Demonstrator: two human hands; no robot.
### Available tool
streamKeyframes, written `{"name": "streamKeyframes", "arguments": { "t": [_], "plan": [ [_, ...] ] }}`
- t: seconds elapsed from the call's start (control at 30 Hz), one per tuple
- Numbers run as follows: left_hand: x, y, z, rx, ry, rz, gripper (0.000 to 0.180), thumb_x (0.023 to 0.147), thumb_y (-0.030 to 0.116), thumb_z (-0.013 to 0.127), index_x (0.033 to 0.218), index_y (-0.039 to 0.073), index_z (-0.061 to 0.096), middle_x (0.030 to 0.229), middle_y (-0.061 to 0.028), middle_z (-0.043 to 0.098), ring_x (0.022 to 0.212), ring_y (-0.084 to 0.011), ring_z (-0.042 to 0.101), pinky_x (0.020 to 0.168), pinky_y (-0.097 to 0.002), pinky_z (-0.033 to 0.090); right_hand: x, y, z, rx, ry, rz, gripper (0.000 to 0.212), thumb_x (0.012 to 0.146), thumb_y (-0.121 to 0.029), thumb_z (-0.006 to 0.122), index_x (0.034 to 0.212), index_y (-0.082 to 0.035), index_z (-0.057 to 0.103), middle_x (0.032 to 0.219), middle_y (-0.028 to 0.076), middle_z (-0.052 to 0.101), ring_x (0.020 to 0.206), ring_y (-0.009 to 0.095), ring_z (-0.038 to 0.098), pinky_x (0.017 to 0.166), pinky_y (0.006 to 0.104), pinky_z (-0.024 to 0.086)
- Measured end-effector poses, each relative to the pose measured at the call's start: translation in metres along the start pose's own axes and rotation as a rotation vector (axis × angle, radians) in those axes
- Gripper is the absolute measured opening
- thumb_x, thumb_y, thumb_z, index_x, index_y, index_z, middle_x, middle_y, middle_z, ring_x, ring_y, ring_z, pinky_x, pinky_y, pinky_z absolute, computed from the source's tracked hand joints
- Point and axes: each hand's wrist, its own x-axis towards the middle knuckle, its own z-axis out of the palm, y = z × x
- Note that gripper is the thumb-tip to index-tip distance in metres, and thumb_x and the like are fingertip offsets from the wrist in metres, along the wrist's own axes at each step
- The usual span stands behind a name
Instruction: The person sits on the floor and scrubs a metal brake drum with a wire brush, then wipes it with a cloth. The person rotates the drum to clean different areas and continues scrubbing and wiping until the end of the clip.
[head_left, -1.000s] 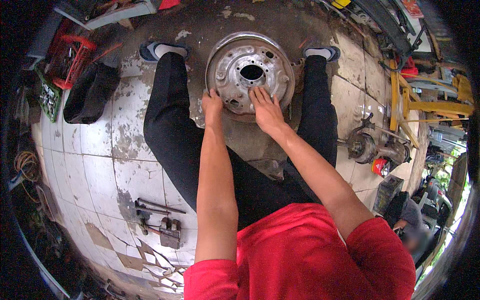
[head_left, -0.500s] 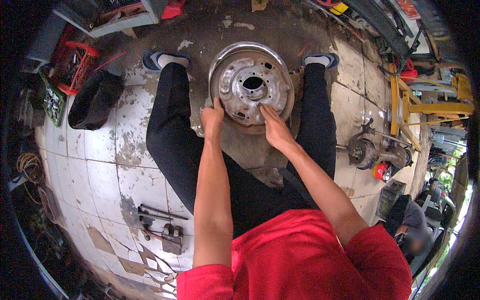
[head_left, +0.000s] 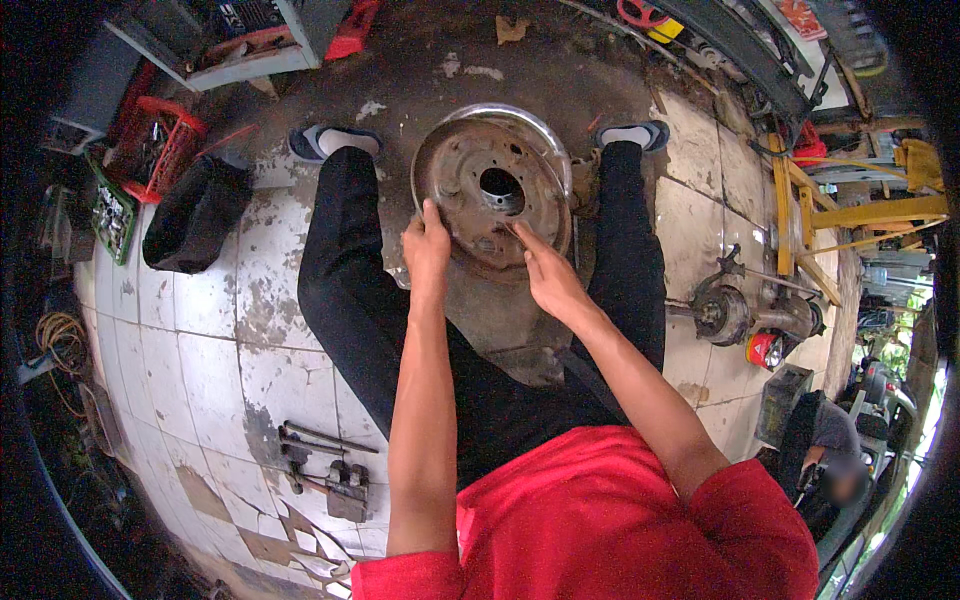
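Between my legs, a round metal brake backing plate (head_left: 460, 180) with a large centre hole and smaller holes around it is held tilted. It looks brown and worn. A shiny curved metal rim (head_left: 535, 118) shows behind its far edge; whether this is a separate part is hard to tell. My left hand (head_left: 428, 248) grips the plate's near left edge, thumb on top and fingers hidden underneath. My right hand (head_left: 550, 272) lies at the near right part of the plate, fingers stretched out, fingertips touching its face below the centre hole.
On the tiled floor at left lie metal tools (head_left: 345, 485), a black bin (head_left: 197, 215) and a red crate (head_left: 158, 145). A drum-shaped axle part (head_left: 722, 315) lies at right, near a red can (head_left: 765, 350) and a yellow frame (head_left: 800, 215). Another person (head_left: 830, 440) is at far right.
The plate has tilted, its face now darker, and the shiny rim shows more behind it. My right fingers have shifted slightly towards me and left. My left hand keeps its grip.
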Motion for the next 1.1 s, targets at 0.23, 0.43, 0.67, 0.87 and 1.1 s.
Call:
{"name": "streamKeyframes", "arguments": {
  "t": [0.23,0.43,0.67,0.87,1.1],
  "plan": [
    [-0.062,0.026,0.002,-0.302,-0.125,-0.290,0.069,0.102,0.055,0.036,0.127,-0.005,0.059,0.125,-0.0235,0.062,0.118,-0.0330,0.058,0.099,-0.0401,0.042,-0.019,-0.060,-0.012,-0.289,-0.010,-0.250,0.049,0.096,-0.007,0.047,0.144,0.000,0.042,0.150,0.022,0.040,0.143,0.032,0.034,0.117,0.0484,0.026],
    [-0.073,0.016,-0.009,-0.625,-0.383,-0.416,0.072,0.103,0.056,0.032,0.147,-0.001,0.037,0.145,-0.0188,0.046,0.130,-0.0308,0.048,0.106,-0.0441,0.038,-0.017,-0.052,0.022,-0.594,-0.071,-0.254,0.047,0.100,-0.015,0.043,0.144,0.003,0.040,0.151,0.022,0.038,0.143,0.033,0.032,0.118,0.0528,0.019],
    [-0.066,0.005,-0.001,-0.630,-0.339,-0.510,0.074,0.101,0.062,0.032,0.149,0.007,0.038,0.152,-0.0105,0.041,0.140,-0.0271,0.036,0.112,-0.0437,0.030,0.020,-0.050,0.029,-0.576,-0.010,-0.177,0.046,0.099,-0.019,0.042,0.138,0.005,0.046,0.146,0.025,0.044,0.139,0.035,0.039,0.115,0.0575,0.021],
    [-0.066,-0.003,-0.001,-0.854,-0.422,-0.469,0.076,0.101,0.058,0.037,0.148,-0.002,0.033,0.150,-0.0186,0.039,0.140,-0.0298,0.035,0.114,-0.0413,0.029,-0.014,-0.043,0.034,-0.654,-0.098,-0.254,0.049,0.101,-0.019,0.041,0.143,0.007,0.038,0.149,0.027,0.038,0.143,0.036,0.032,0.115,0.0585,0.019],
    [-0.059,-0.009,0.005,-0.701,-0.250,-0.561,0.072,0.100,0.057,0.041,0.147,0.002,0.039,0.147,-0.0143,0.045,0.135,-0.0265,0.041,0.113,-0.0399,0.030,0.029,-0.045,0.045,-0.634,-0.044,-0.102,0.053,0.099,-0.021,0.041,0.143,0.009,0.038,0.149,0.026,0.039,0.142,0.034,0.034,0.117,0.0596,0.015]
  ]
}}
